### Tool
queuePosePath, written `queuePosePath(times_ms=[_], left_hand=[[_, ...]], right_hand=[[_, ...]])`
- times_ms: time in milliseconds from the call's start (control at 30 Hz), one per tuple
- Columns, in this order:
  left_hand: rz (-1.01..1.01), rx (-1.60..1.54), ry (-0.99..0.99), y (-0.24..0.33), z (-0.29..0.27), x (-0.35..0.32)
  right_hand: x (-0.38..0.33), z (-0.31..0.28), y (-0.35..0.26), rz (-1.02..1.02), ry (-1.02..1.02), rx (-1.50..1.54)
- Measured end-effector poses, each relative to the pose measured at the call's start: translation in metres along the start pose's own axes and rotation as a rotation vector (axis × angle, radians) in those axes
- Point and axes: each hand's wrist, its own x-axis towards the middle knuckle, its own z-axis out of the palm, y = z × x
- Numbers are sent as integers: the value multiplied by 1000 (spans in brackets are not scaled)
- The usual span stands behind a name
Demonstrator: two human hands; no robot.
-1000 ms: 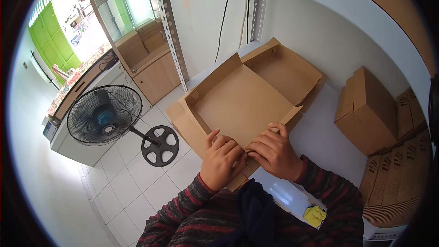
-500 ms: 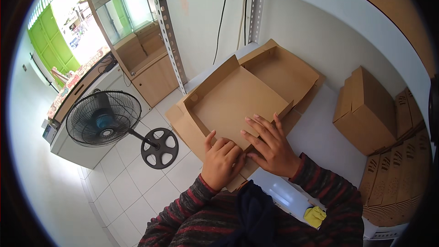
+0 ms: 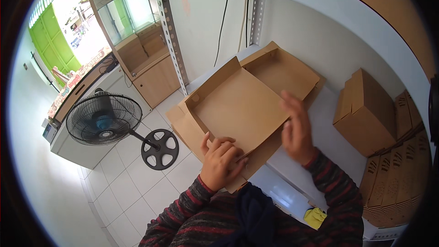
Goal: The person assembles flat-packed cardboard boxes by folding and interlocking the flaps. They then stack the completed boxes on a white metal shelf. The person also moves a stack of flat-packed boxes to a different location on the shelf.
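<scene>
A brown cardboard box point(image 3: 238, 110) with folded-up walls lies open on the white shelf in front of me, its hollow facing up. My left hand point(image 3: 221, 163) is at its near left corner, fingers curled over the near wall and the thumb on the outer side. Raised beside the box's right corner is my right hand point(image 3: 298, 132), slightly blurred, with fingers stretched out and nothing in it. The right wall of the box is partly hidden behind that hand. Cardboard flaps spread out beneath the box along its left and near sides.
Behind lies a second open cardboard tray point(image 3: 286, 71). Closed cartons point(image 3: 366, 114) and a row of flat boxes point(image 3: 388, 178) stand at the right. A yellow cloth point(image 3: 315, 218) lies near me. A black fan point(image 3: 104, 119) stands on the tiled floor, left of a metal shelf post point(image 3: 171, 32).
My right hand has left the near wall and moved right and away from me, to the box's right corner. My left hand has stayed at the near left corner.
</scene>
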Motion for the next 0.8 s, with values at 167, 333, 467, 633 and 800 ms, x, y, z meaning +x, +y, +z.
queuePosePath(times_ms=[167, 333, 467, 633, 800], left_hand=[[-246, 2, 218, 10, -11, -13], [-202, -53, 98, 7, -11, -22], [-149, -132, 62, -2, -11, -27], [-135, -78, 150, -16, -43, -18], [-196, -27, 236, -56, -74, -16]], right_hand=[[-3, -24, 57, 237, -107, -464], [-18, -25, 96, 174, -229, -461], [-3, -34, 80, 113, -271, -532], [7, -58, 25, 125, -471, -571], [1, -53, -31, 11, -634, -377]])
